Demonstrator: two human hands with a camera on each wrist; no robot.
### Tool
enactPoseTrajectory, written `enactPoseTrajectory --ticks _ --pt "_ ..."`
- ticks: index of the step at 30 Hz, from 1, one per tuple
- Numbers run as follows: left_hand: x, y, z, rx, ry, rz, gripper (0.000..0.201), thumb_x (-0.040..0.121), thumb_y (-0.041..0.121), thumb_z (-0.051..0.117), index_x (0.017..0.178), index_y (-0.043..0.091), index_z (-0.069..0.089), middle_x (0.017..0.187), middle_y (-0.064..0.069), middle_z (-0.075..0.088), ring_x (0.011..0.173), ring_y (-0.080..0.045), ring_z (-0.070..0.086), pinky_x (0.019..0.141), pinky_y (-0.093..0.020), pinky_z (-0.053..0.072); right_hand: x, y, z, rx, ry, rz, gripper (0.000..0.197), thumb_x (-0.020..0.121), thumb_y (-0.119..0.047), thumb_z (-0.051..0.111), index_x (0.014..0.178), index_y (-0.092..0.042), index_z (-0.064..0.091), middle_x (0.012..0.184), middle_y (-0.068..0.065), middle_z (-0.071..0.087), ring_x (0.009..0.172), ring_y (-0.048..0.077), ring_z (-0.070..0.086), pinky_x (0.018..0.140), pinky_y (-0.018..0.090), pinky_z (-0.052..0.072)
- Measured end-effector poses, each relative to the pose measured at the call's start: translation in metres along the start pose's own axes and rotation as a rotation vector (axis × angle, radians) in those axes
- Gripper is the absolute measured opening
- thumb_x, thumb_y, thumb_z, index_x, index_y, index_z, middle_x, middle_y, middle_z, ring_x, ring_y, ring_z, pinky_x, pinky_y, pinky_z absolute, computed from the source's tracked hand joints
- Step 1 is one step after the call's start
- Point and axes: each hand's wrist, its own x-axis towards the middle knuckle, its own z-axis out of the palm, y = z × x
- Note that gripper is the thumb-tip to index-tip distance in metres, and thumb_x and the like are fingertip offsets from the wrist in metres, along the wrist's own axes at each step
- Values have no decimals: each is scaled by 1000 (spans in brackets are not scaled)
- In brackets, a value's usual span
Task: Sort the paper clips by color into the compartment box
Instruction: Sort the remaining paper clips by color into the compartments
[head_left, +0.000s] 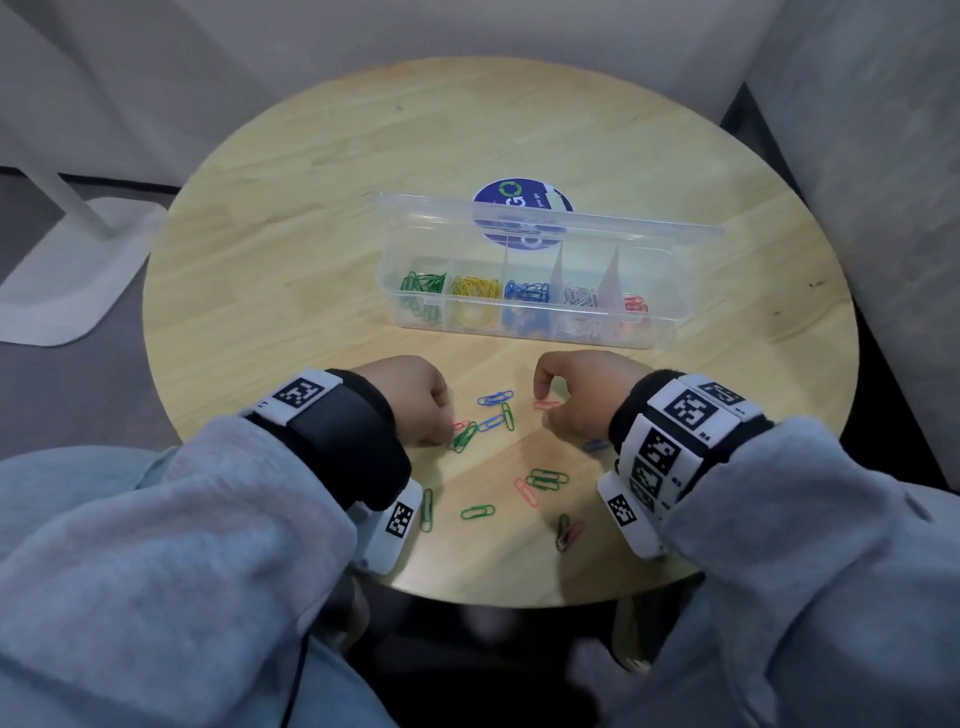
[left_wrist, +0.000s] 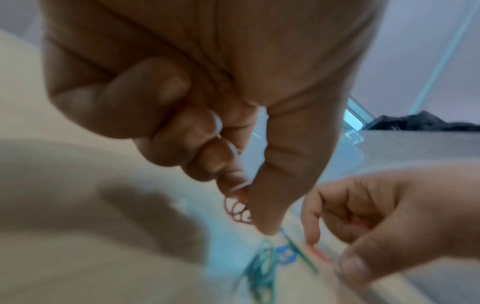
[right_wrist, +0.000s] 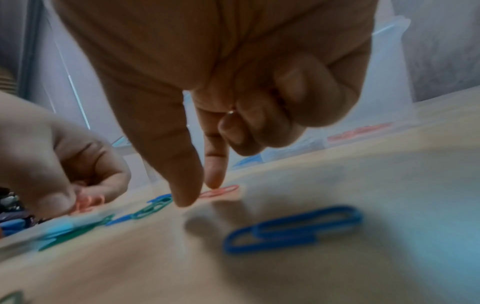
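Note:
A clear compartment box (head_left: 400, 312) stands at mid-table, holding green, yellow, blue, white and red clips in separate cells. Loose paper clips lie in front of it. My left hand (head_left: 445, 423) (left_wrist: 249, 207) pinches a red paper clip (left_wrist: 237, 211) between thumb and index finger, just above a pair of green clips (head_left: 464, 436). My right hand (head_left: 546, 411) (right_wrist: 200, 192) points thumb and index finger down. Its index tip touches another red clip (head_left: 546, 405) (right_wrist: 221, 191) lying flat on the table. The other right fingers are curled; whether they hold anything is unclear.
The round wooden table (head_left: 311, 260) also carries loose blue clips (head_left: 496, 397), green clips (head_left: 545, 478) and a red clip (head_left: 525, 491) near its front edge. One blue clip (right_wrist: 293, 228) lies under my right wrist. The box lid (head_left: 545, 221) stands open behind.

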Motion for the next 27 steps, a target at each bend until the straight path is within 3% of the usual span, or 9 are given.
enactPoseTrajectory --ticks 2,4,8,11,15,20,22,24,27 --pt "-3 -2 -7 -111 -26 20 16 79 20 66 65 20 58 63 6 56 61 -14 48 60 -22 38 0 -1 0 -39 -41 0 11 83 -20 57 83 -29 50 70 -8 50 55 12 49 55 22 42" --pt "-4 -4 -14 -279 -61 39 21 80 17 68 62 20 58 60 4 55 55 -12 43 55 -22 36 0 -3 1 -114 -86 -16 10 84 -17 56 82 -25 52 79 -7 56 64 13 51 54 22 40" --pt "-5 -3 -22 -739 -58 -3 26 81 0 58 61 14 50 57 -1 50 44 -8 39 40 -13 30 1 -5 1 -191 -145 -9 9 82 -13 53 79 -20 57 90 1 65 82 21 60 69 28 49" --pt "-9 -7 -26 -1061 -96 38 13 60 3 50 61 14 43 55 -3 56 38 -6 44 35 -10 32 0 -2 2 -182 -177 10 12 77 -10 50 76 -17 60 77 3 64 71 22 57 67 27 50" --pt "-13 -15 -32 -1280 -162 116 20 43 2 54 56 15 45 55 -4 54 40 -8 45 33 -10 33 -3 2 -1 -67 -210 -12 10 80 -15 57 70 -17 57 70 0 59 70 20 55 72 30 51" --pt "-18 -18 -42 -1426 -187 157 19 39 4 58 51 14 47 55 -5 50 39 -9 41 31 -7 27 -8 17 -10 330 -381 -42 13 80 -4 53 70 -7 60 63 6 60 52 18 48 53 25 42" --pt "-19 -18 -45 -1405 -152 134 14 51 6 53 54 15 43 53 -4 49 38 -9 38 30 -7 23 -8 23 -9 509 -398 -37 22 87 1 51 67 -8 55 61 7 58 45 11 51 48 22 42" --pt "-19 -17 -45 -1343 -95 86 13 63 10 46 53 15 40 50 -3 48 37 -8 36 30 -7 18 -7 27 -7 680 -410 -36 27 90 4 49 67 -9 52 60 10 57 48 13 53 44 21 42" --pt "-15 -15 -38 -1181 22 48 35 86 14 51 55 16 33 44 0 45 34 -6 32 31 -8 15 -5 30 -3 865 -423 -13 28 91 8 46 68 -7 49 53 9 56 51 21 50 42 22 44"
